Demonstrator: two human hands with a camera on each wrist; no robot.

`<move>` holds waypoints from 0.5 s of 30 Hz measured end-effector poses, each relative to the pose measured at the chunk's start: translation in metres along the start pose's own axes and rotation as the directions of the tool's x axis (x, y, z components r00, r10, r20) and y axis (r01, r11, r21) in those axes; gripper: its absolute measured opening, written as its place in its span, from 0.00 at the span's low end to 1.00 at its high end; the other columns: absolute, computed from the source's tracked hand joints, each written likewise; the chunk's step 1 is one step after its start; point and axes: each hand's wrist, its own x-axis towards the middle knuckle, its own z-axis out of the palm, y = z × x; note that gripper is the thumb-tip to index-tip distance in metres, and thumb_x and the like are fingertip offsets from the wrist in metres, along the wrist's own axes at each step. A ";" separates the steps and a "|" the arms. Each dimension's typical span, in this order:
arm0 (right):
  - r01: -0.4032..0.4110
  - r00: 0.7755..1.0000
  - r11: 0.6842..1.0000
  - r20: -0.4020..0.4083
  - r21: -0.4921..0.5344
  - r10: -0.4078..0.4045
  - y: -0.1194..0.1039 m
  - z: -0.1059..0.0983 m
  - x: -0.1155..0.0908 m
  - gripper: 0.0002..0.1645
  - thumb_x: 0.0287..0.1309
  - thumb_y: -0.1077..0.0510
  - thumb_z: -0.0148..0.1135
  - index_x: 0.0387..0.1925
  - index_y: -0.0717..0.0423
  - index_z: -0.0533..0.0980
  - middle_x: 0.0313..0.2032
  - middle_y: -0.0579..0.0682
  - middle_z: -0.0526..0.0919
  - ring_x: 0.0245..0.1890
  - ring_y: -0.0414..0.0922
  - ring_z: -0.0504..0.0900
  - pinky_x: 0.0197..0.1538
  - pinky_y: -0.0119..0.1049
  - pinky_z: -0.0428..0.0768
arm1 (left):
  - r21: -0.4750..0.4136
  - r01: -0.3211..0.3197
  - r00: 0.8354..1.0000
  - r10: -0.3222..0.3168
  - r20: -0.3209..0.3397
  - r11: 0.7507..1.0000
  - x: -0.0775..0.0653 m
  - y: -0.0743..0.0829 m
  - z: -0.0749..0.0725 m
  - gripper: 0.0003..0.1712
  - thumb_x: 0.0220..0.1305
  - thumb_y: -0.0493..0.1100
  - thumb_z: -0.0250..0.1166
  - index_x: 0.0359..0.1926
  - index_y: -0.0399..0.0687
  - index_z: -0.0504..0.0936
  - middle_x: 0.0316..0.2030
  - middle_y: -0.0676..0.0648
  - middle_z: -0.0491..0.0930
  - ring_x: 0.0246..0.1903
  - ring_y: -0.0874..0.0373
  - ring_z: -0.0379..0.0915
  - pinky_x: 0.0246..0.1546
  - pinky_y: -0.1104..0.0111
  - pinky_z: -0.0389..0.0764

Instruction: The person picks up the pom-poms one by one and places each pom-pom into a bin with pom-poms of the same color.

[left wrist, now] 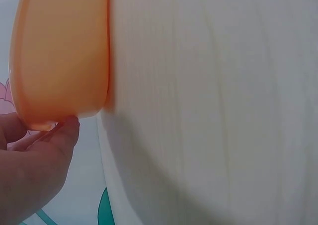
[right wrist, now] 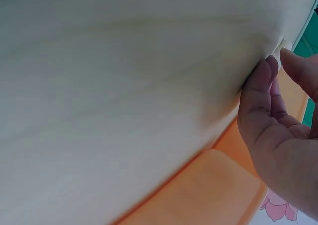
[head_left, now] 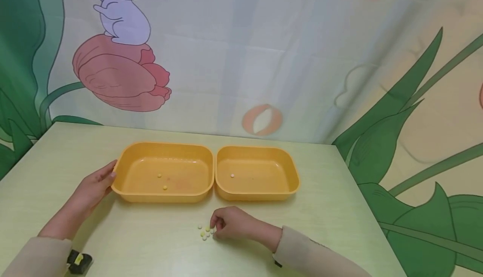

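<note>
Pellets [head_left: 207, 229] lay by the right hand [head_left: 234, 223]

White and yellow, they clustered on the worktop [head_left: 151, 235], on the near side of the larger tray [head_left: 151, 198]. Picking one up seemed the step in hand: thumb and forefinger were close together, whether gripping one couldn't be told. The next move likely called for a light pinch. The left hand's [head_left: 94, 187] fingers clamped the larger tray's left end; the smaller tray [head_left: 260, 195] stood just right of it.

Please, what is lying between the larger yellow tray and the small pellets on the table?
Only bare tabletop lies between the larger tray and the pellets; the head view shows this.
</note>
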 end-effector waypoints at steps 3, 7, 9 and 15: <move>-0.005 1.000 1.000 -0.006 -0.017 0.005 -0.001 0.001 0.000 0.07 0.55 0.66 0.72 0.34 0.56 0.80 0.23 0.38 0.73 0.24 0.31 0.69 0.32 0.21 0.70 | 0.004 -0.011 1.000 0.011 0.002 1.000 -0.001 -0.001 0.000 0.36 0.85 0.51 0.35 0.81 0.44 0.32 0.81 0.33 0.33 0.80 0.32 0.38 0.76 0.43 0.56; -0.006 1.000 1.000 -0.015 -0.030 0.005 0.000 0.003 0.001 0.07 0.55 0.66 0.71 0.34 0.55 0.81 0.22 0.37 0.72 0.23 0.31 0.68 0.32 0.21 0.69 | 0.007 -0.014 1.000 0.014 0.001 1.000 -0.001 -0.001 0.000 0.36 0.85 0.51 0.35 0.81 0.44 0.32 0.81 0.33 0.32 0.80 0.32 0.38 0.76 0.42 0.56; -0.003 1.000 0.999 -0.018 -0.032 0.003 0.000 0.003 0.001 0.07 0.56 0.66 0.71 0.34 0.55 0.80 0.22 0.37 0.72 0.23 0.31 0.68 0.31 0.21 0.68 | 0.005 -0.014 1.000 0.014 -0.001 1.000 -0.001 -0.001 0.000 0.36 0.85 0.51 0.35 0.81 0.44 0.32 0.81 0.33 0.32 0.80 0.32 0.38 0.76 0.42 0.56; 0.007 1.000 0.999 -0.017 -0.048 -0.007 0.000 0.004 0.002 0.06 0.57 0.67 0.70 0.32 0.54 0.80 0.22 0.37 0.71 0.23 0.30 0.68 0.31 0.21 0.68 | 0.004 -0.022 1.000 0.022 0.002 1.000 -0.001 -0.002 0.000 0.36 0.85 0.51 0.35 0.81 0.43 0.32 0.81 0.33 0.33 0.80 0.32 0.38 0.75 0.43 0.55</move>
